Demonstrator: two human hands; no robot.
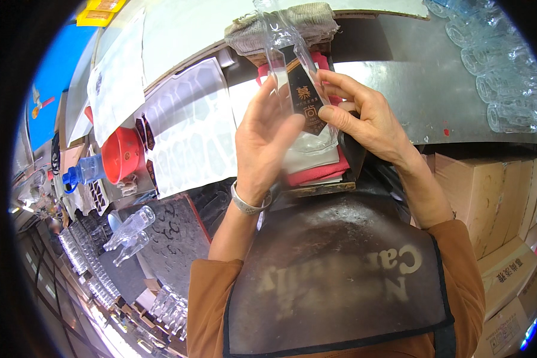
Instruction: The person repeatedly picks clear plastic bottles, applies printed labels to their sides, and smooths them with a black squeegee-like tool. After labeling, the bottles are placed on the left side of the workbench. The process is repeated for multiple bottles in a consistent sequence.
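A clear glass bottle (278, 55) lies on its back in front of me, its neck pointing away over a folded grey cloth (244, 34). On its upper face is a black pointed label (301, 83) with gold trim. My right hand (364, 116) grips the bottle's right side, thumb on the label's edge and fingers along the glass. My left hand (259, 140) is at the bottle's left side, fingers stretched out and thumb apart, smeared by motion. Beneath the bottle, white and red cloths (319, 173) lie on a small wooden stand (319, 190).
A label sheet (191, 113), dark labels (146, 131) and a red tub (122, 155) are at the left. Clear bottles (504, 86) line the metal table (394, 89) at the right, above cardboard boxes (474, 191). More bottles (131, 230) lie lower left.
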